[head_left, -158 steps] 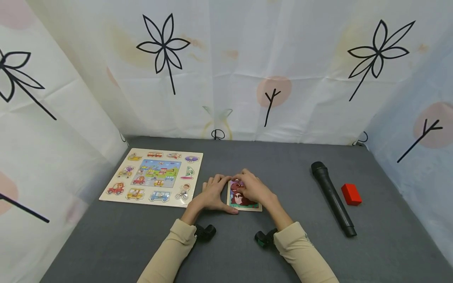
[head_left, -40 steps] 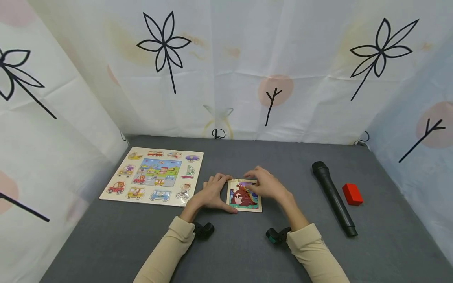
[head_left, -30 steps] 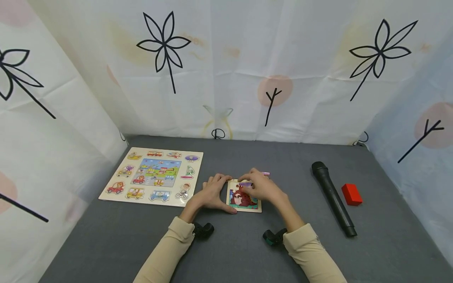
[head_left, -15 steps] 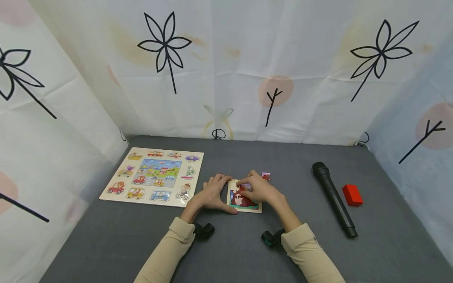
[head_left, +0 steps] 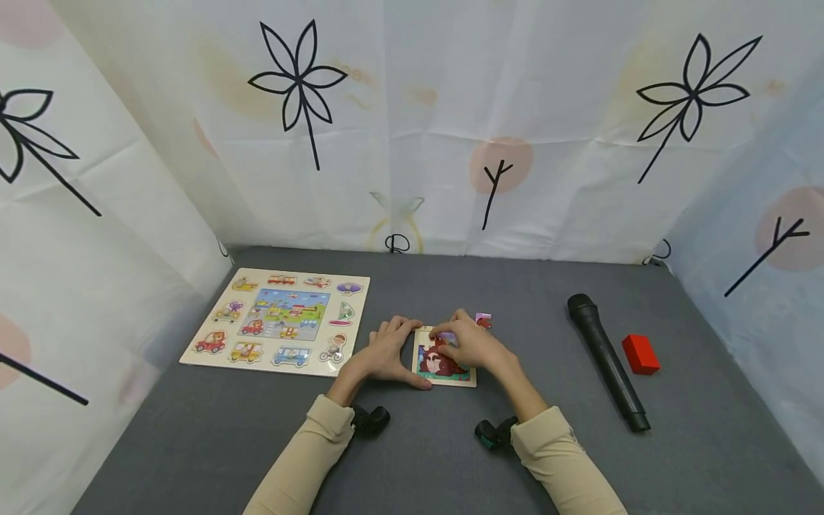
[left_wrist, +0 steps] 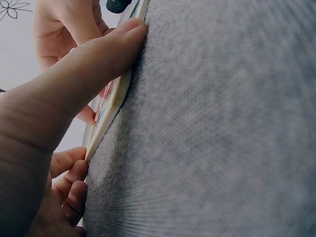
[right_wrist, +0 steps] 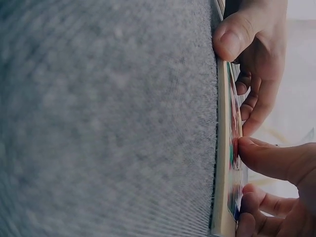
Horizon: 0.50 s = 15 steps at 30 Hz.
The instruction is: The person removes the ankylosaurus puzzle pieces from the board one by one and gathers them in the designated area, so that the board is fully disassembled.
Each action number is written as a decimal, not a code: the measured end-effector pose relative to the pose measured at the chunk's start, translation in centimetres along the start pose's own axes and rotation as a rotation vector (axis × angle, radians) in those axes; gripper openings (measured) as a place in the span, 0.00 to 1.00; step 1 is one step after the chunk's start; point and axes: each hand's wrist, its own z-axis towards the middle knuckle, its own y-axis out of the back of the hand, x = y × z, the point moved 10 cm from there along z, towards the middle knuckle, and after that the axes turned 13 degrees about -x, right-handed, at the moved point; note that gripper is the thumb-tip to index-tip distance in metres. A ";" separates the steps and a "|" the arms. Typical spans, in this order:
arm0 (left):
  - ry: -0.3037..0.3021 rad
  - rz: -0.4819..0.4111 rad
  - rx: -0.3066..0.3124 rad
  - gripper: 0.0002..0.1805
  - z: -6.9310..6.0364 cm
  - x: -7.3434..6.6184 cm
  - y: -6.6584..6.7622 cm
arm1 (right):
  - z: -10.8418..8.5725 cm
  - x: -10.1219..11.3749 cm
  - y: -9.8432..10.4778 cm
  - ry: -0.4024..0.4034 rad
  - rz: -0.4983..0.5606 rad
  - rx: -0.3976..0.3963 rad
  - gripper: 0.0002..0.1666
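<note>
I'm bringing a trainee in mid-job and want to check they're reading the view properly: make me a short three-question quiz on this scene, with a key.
1. Multiple choice: which thing lies nearest the red rectangular block?
A) the flat cream board with vehicle pictures
B) the long black microphone
C) the loose pink-and-purple puzzle piece

2. True or false: the person's right hand is resting on the cream board.

3. Short answer: which hand has its thumb at the near edge of the small square wood-framed dinosaur puzzle?

Key:
1. B.
2. False; its fingertips are on the dinosaur puzzle.
3. The left hand.
</note>
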 end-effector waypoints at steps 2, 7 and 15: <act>-0.002 -0.003 0.000 0.60 0.0 -0.1 0.1 | 0.0 0.0 -0.1 0.000 -0.004 0.001 0.17; -0.005 -0.006 -0.004 0.60 0.0 -0.1 0.1 | 0.0 0.0 -0.2 0.002 -0.016 0.004 0.17; 0.000 -0.005 -0.002 0.60 0.0 -0.1 0.1 | -0.1 0.0 -0.2 -0.010 -0.034 0.009 0.17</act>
